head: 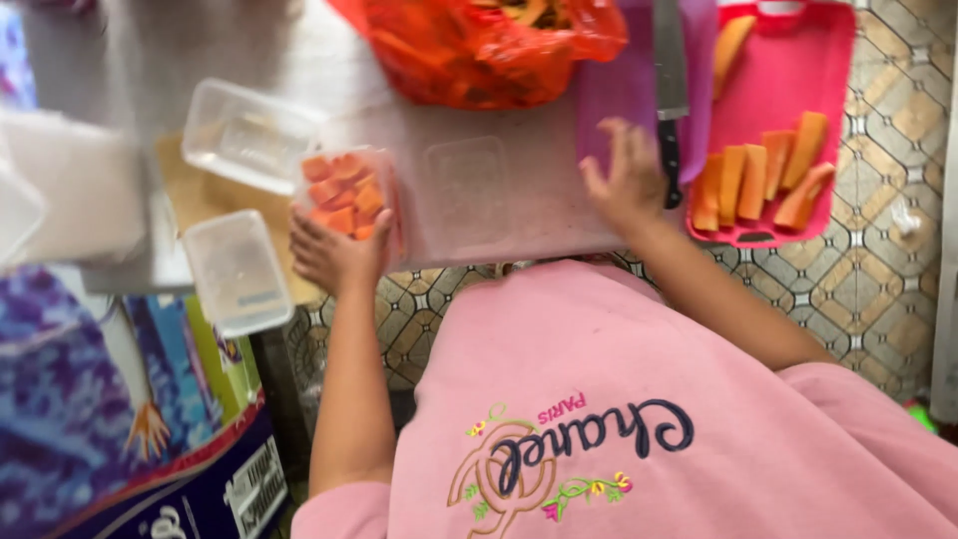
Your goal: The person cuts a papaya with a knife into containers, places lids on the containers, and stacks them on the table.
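— Where's the tub of fruit chunks (344,195)?
— At the table's (499,210) near edge, left; two empty tubs (249,135) beside it.
— And the knife (670,90)?
— Right of centre; the board (788,70) with fruit strips (758,180) further right; the bag (479,45) behind.

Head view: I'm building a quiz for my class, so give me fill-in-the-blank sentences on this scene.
1. The left hand holds a tub of ___ cubes.
2. The knife lies by the ___ hand.
3. Orange slices lie on a ___ board.
Missing: orange; right; pink
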